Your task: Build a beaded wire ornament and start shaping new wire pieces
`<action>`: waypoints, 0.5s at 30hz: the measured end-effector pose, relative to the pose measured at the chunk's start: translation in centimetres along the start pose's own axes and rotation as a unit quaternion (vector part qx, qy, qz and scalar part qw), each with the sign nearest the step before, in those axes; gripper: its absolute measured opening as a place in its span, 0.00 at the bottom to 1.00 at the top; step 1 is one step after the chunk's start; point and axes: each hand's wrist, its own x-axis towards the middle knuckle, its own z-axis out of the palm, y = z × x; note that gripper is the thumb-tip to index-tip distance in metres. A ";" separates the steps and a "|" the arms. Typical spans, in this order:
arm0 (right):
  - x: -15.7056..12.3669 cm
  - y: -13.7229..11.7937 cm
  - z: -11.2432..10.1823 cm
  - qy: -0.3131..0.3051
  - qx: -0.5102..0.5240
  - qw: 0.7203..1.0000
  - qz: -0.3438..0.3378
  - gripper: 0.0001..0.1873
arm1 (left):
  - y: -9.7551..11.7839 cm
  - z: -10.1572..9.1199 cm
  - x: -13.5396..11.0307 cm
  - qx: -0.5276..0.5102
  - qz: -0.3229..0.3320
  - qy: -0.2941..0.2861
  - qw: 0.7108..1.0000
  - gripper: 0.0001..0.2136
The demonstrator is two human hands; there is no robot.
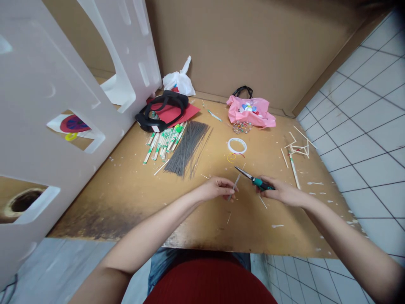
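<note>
My left hand (218, 188) pinches a few short grey wire-like strips (236, 182) between thumb and fingers. In my right hand (275, 192) is a pair of scissors (260, 183) with green and black handles, its blades pointing left over the tips of the strips. Whether the blades touch them I cannot tell. A thin pale piece (263, 202) shows just below my right fingers. Left of my hands lies a large bundle of long grey wires (188, 145). Just beyond the scissors is a white ring-shaped roll (237, 145), with thin yellow and red loops (232, 158) beside it.
Wrapped chopsticks (163, 143) and a black strapped headset (164, 110) on red sheets lie back left, near a white plastic bag (180, 82). A pink bag (252, 112) holds colourful pieces. A stick frame (299, 150) stands right. A white plastic panel (95, 76) borders the left.
</note>
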 end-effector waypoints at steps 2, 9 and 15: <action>0.2 0.2 0.0 -0.021 0.028 0.999 -0.008 0.13 | 0.1 0.0 0.0 -0.004 -0.012 -0.005 1.000 0.17; 0.3 0.5 0.2 -0.014 0.000 1.000 0.007 0.12 | 0.3 0.0 -0.2 -0.003 -0.022 -0.004 1.000 0.18; 0.5 0.4 0.4 -0.024 0.024 0.999 0.009 0.15 | 0.1 -0.1 -0.1 -0.004 -0.017 -0.003 1.000 0.17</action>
